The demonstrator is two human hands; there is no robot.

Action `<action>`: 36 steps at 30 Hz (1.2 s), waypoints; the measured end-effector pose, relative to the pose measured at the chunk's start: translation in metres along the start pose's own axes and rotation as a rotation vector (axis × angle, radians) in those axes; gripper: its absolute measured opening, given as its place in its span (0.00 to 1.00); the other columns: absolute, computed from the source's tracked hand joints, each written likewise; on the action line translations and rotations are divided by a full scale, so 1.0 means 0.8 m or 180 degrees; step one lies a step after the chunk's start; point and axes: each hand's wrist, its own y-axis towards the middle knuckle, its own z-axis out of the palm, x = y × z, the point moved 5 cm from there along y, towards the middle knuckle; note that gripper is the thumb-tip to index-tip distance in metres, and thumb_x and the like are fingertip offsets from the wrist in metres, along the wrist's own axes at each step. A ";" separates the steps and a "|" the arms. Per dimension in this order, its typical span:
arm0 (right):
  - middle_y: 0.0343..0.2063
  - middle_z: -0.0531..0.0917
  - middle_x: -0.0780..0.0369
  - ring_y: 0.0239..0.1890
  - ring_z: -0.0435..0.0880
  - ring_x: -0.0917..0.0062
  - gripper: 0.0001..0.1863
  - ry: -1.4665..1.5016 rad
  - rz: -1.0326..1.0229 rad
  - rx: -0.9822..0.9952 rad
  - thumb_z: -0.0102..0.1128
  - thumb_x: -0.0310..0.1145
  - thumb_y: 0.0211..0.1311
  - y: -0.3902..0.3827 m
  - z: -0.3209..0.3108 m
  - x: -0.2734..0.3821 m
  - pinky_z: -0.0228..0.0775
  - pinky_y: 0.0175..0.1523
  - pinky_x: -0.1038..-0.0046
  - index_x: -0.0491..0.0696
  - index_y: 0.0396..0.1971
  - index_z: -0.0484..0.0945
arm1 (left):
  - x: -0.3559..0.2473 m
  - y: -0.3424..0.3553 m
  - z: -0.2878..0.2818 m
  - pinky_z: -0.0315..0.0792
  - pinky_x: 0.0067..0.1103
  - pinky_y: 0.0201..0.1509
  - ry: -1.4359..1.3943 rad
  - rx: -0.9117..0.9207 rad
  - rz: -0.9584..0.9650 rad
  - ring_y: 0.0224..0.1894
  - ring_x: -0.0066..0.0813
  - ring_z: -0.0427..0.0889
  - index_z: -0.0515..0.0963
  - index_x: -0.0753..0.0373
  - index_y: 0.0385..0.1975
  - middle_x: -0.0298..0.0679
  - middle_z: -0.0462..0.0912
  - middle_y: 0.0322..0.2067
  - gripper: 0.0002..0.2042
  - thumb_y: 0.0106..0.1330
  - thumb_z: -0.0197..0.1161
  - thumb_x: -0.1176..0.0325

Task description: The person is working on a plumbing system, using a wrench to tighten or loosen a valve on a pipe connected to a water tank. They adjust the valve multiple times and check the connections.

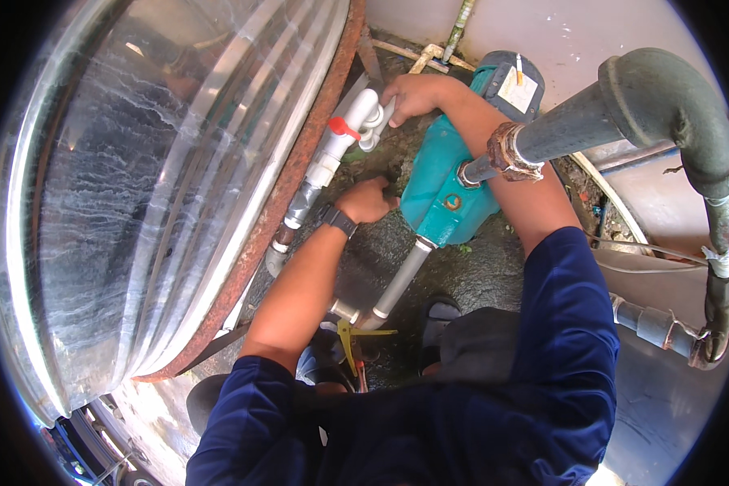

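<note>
in the head view, the right hand (413,95) is seen closed around the end of a white plastic pipe fitting (370,121), the fingers curled over its upper end. a white valve with a red handle (342,130) is joined to this fitting, and the line is continued downward by a grey metal pipe section (301,204) to a rusty joint beside the tank rim. the left hand (366,200) is held lower down, curled into a loose fist against the ground just beside the teal pump (441,190); whether anything is gripped in it cannot be told. a dark watch (336,219) is worn on its wrist.

a large shiny steel tank (146,194) fills the left side, edged by a rusted rim (292,174); what is inside it cannot be seen. a grey pipe (401,279) runs from the pump's lower end toward the person's feet, where yellow-handled pliers (350,340) lie on the wet ground. a thick dark pipe with an elbow (648,97) crosses above the right forearm.

a small pale rectangular label (517,89) is fixed on the pump's top housing.
</note>
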 end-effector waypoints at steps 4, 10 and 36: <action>0.43 0.88 0.54 0.45 0.86 0.63 0.37 -0.0058 -0.0001 -0.0013 0.75 0.43 0.50 0.000 0.000 0.001 0.76 0.52 0.67 0.42 0.60 0.78 | 0.000 0.000 0.000 0.69 0.35 0.68 -0.0006 -0.0002 0.0026 0.64 0.52 0.76 0.70 0.69 0.65 0.58 0.77 0.60 0.34 0.67 0.64 0.50; 0.44 0.88 0.54 0.47 0.86 0.64 0.37 0.0028 0.0139 0.0006 0.75 0.43 0.50 -0.003 0.000 0.000 0.76 0.53 0.67 0.42 0.60 0.78 | 0.003 0.001 0.002 0.70 0.36 0.66 -0.0019 -0.0103 0.0005 0.62 0.53 0.76 0.73 0.69 0.62 0.58 0.78 0.58 0.29 0.68 0.61 0.53; 0.38 0.89 0.58 0.39 0.88 0.72 0.34 0.0074 -0.0049 -0.0030 0.76 0.38 0.51 0.004 0.001 -0.005 0.80 0.40 0.67 0.44 0.59 0.78 | 0.010 0.006 -0.011 0.76 0.42 0.54 0.0234 -0.0831 0.0047 0.48 0.53 0.84 0.87 0.61 0.38 0.53 0.86 0.41 0.12 0.68 0.60 0.61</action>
